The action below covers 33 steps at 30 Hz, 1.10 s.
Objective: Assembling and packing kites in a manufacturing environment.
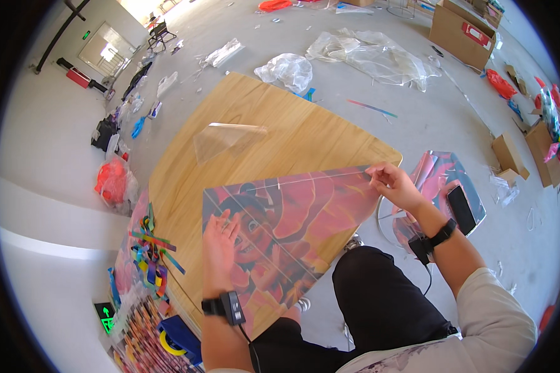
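Note:
A red and pink printed kite (292, 224) with a cartoon picture lies spread on a wooden table (280, 130), thin white rods crossing it. My left hand (219, 239) rests flat on the kite's left part, fingers spread. My right hand (392, 181) pinches the kite's right corner where a rod ends, at the table's right edge. A clear plastic sleeve (227, 140) lies on the table beyond the kite.
Coloured paper strips (150, 248) and more printed sheets (144, 323) sit at the table's left end. Another printed kite with a black phone (462, 208) on it lies on the floor at right. Plastic bags (373, 53), cardboard boxes (462, 34) and scraps litter the floor.

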Motion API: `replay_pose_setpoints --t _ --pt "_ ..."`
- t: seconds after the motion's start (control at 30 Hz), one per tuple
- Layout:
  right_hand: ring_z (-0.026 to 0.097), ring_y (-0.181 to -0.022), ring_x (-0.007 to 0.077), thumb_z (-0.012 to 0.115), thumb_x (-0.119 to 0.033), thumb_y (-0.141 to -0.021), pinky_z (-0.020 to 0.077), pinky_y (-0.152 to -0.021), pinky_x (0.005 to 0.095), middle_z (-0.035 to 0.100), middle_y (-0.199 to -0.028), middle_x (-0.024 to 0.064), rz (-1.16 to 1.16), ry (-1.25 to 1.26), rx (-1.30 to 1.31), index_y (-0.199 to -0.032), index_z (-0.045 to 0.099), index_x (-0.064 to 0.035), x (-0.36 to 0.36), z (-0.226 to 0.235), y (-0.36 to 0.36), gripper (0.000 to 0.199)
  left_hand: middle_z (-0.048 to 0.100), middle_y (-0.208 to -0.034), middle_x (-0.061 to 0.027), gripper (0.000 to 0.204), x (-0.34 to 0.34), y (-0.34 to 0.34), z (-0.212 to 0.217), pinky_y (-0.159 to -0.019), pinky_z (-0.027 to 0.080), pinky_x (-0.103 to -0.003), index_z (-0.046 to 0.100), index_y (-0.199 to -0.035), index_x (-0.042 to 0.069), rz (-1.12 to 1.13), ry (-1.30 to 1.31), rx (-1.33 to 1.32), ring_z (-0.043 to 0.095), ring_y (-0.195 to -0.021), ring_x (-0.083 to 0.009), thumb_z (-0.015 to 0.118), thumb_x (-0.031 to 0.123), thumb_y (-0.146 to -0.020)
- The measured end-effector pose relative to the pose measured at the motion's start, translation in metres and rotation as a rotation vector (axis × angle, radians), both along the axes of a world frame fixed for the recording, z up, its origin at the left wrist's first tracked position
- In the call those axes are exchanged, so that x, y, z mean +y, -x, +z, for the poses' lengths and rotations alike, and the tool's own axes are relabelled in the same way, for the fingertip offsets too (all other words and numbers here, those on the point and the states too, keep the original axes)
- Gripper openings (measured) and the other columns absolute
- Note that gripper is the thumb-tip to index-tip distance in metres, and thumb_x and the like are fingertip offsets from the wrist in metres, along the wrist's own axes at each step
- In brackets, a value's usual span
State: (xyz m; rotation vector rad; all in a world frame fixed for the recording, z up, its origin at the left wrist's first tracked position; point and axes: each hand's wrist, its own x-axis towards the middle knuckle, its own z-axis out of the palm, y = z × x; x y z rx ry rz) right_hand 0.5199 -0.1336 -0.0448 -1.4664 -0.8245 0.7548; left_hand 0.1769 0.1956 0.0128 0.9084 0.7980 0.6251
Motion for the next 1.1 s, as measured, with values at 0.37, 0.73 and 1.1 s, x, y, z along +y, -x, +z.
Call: replay_pose_setpoints --t 0.37,0.73,1.1 --pt "0.06 -0.1 0.0106 0.056 0.0 -0.1 0.048 -0.087 0.025 0.053 -0.098 -0.0001 -0.204 -0.052 0.178 -0.128 0.055 -0.0029 0.006 0.011 0.004 0.029 0.051 -0.134 -0.0188 0.039 0.03 -0.064 -0.012 -0.112 0.039 -0.051 0.05 -0.085 0.011 -0.034 0.081 -0.014 0.049 -0.134 -0.0411 0.048 0.044 -0.106" --pt "0.06 -0.104 0.0104 0.055 -0.002 -0.101 0.0476 -0.091 0.0262 0.05 -0.1 -0.0005 -0.178 -0.15 0.204 -0.131 0.052 -0.0054 0.01 0.001 -0.002 0.03 0.05 -0.135 -0.0203 0.037 0.033 -0.071 -0.013 -0.115 0.037 -0.05 0.047 -0.092 0.011 -0.034 0.068 -0.002 0.047 -0.136 -0.04 0.049 0.045 -0.105" --pt "0.06 -0.105 0.012 0.052 -0.002 -0.102 0.0479 -0.103 0.031 0.051 -0.103 0.0006 -0.176 -0.071 0.173 -0.133 0.049 -0.0033 0.013 0.005 -0.001 0.03 0.053 -0.133 -0.0181 0.032 0.043 -0.066 -0.022 -0.112 0.04 -0.049 0.047 -0.107 0.007 -0.013 -0.156 0.157 0.052 -0.131 -0.0351 0.046 0.038 -0.107"
